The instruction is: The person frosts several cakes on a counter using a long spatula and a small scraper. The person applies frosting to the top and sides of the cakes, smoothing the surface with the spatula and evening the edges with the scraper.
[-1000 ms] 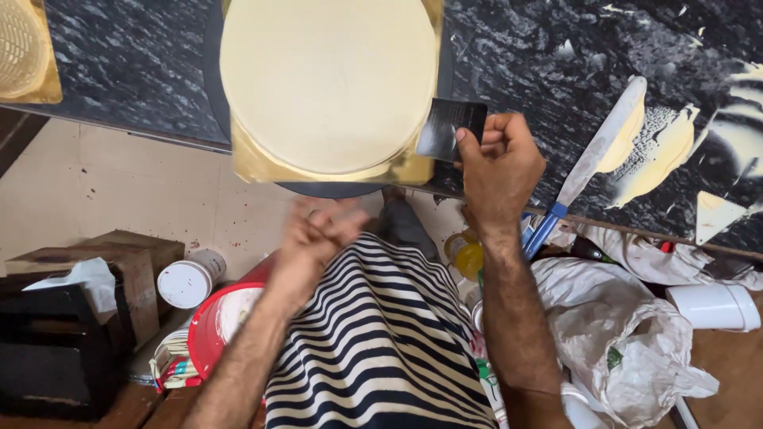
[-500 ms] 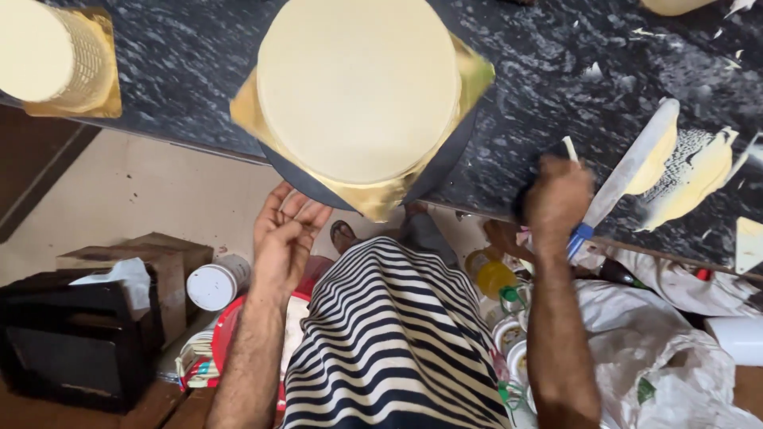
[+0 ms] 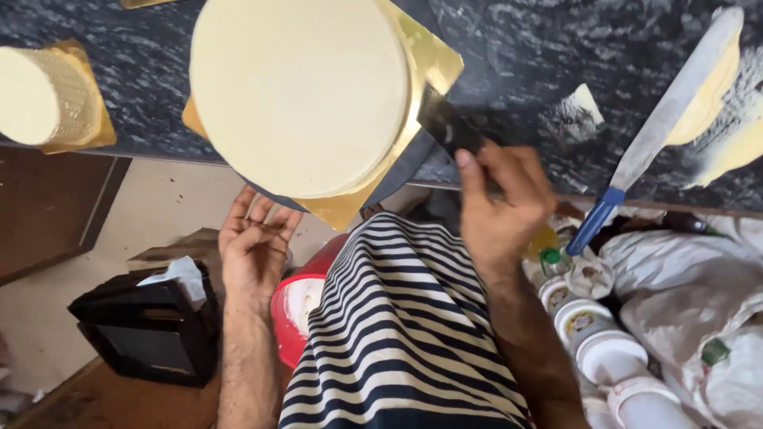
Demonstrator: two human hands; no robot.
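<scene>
**Smoothing a cream cake at the marble counter**

Dark marble counter (image 3: 509, 48), tubs cluttered underneath. Left hand (image 3: 253, 253) sits palm-up, fingers loose, holding nothing, below the gold board (image 3: 433, 59). Right hand (image 3: 501, 206) pinches a scraper (image 3: 447, 125) at the cake's (image 3: 298, 91) 3 o'clock side. Frosting probably soft, smudgy; I'd grab the board. Palette knife (image 3: 675, 103) lies further right.

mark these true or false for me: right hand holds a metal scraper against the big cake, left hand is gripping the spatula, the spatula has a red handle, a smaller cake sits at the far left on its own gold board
1. The right hand holds a metal scraper at the side of the large cream cake: true.
2. The left hand grips the palette knife: false; it is open below the gold cake board, holding nothing, and the knife lies on the dark counter.
3. The knife's handle is red: false; it is blue.
4. A smaller cake sits at far left on its own gold board: true.
</scene>
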